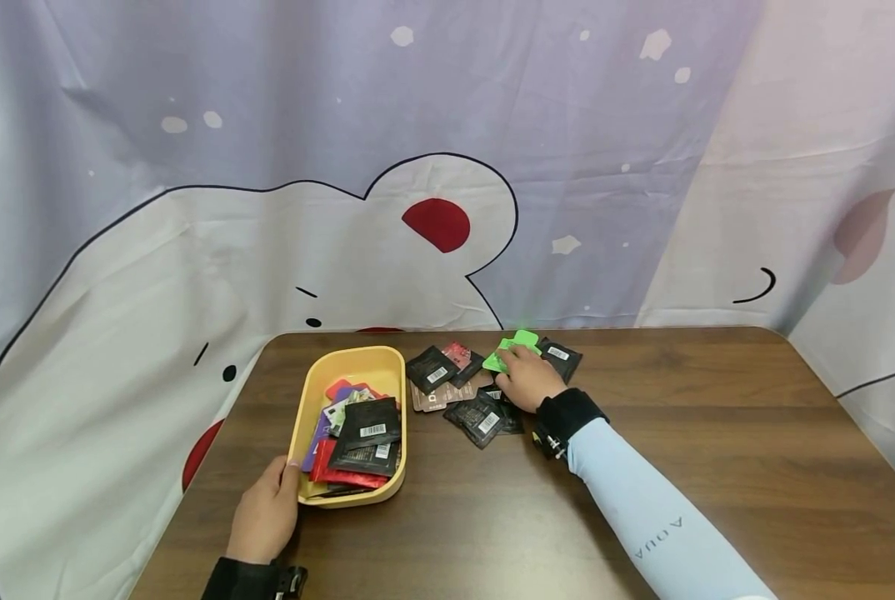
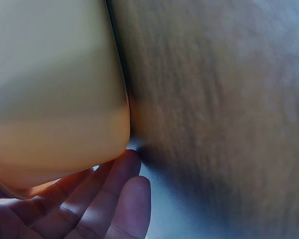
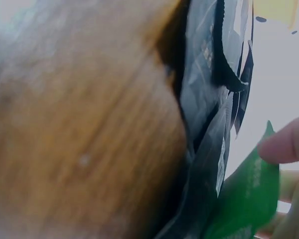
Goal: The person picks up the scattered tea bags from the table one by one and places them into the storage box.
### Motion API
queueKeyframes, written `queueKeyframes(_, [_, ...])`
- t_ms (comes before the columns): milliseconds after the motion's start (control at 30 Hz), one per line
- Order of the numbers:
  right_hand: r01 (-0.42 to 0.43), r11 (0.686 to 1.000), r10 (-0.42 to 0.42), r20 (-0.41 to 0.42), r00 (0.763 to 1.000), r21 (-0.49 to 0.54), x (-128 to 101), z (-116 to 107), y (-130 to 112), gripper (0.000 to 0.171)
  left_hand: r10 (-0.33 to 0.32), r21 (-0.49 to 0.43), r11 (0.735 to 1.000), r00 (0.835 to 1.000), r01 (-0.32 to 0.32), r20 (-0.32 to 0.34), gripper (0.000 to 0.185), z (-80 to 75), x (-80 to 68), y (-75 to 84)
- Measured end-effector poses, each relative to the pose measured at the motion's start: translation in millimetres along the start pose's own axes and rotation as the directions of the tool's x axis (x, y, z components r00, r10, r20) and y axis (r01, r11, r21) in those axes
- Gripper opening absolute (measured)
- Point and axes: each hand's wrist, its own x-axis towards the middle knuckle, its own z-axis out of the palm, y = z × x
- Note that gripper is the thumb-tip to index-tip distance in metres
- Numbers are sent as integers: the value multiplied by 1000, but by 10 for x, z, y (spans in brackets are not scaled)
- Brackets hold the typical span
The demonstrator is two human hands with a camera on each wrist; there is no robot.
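My left hand [image 1: 263, 512] holds the near left corner of a yellow plastic bin [image 1: 397, 492]; in the left wrist view its fingers [image 2: 97, 191] lie against the outer wall. Inside the bin is a heap of packets, with a black packet [image 1: 370, 423] on top and a red packet [image 1: 342, 467] below. To the right, my right hand [image 1: 528, 379] pinches a bright green packet [image 1: 521, 337] among a loose pile. The right wrist view shows the thumb on the green packet [image 3: 249, 194], beside black packets [image 3: 204, 99].
Several black packets [image 1: 481, 417] and a brown packet [image 1: 432, 398] lie between the bin and my right hand. Another black packet [image 1: 560, 358] lies beyond it. A printed curtain [image 1: 267, 258] hangs behind the wooden table [image 1: 717, 442].
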Motion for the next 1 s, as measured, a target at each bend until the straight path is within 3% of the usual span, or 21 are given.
queueKeyframes(467, [9,997,1,-123,992,76,21,-21,4,44,5,-1,1000,1000,-5,-6,55,0,-4,-1])
queueKeyframes(767, [44,995,-22,-231,973,94,10,-20,10,41,26,-1,1000,1000,-26,-13,54,-9,-7,-13])
queueKeyframes(1000, [97,986,-53,-298,953,137,-59,-59,-154,40,66,5,998,997,-65,-29,46,-12,-23,-29])
